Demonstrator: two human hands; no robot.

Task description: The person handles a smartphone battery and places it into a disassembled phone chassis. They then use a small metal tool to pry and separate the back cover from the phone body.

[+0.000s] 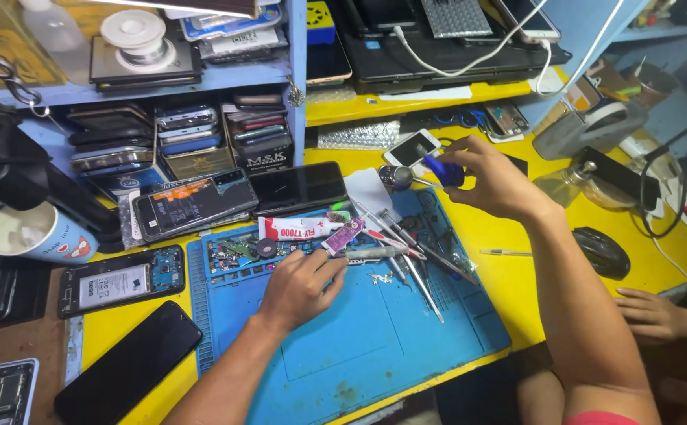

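Note:
My left hand (pixel 300 287) rests on the blue work mat (pixel 359 346), its fingertips pinching the near end of a grey pen-shaped tool (pixel 376 253). A white glue tube (pixel 296 229) and a small purple piece (pixel 343 235) lie just beyond the fingers. My right hand (pixel 497 185) is raised over the mat's far right corner. It grips a blue-handled screwdriver (pixel 443 170) with the metal end pointing left. Several tweezers and thin metal tools (pixel 422 271) lie fanned out on the mat between my hands.
An opened phone (pixel 119 282), a black phone (pixel 127 362) and other phones (pixel 194 203) lie left of the mat on the yellow table (pixel 517 291). A paper cup (pixel 36 234) stands far left. A black mouse (pixel 603 252) sits right. Another person's hand (pixel 650 315) rests at the lower right.

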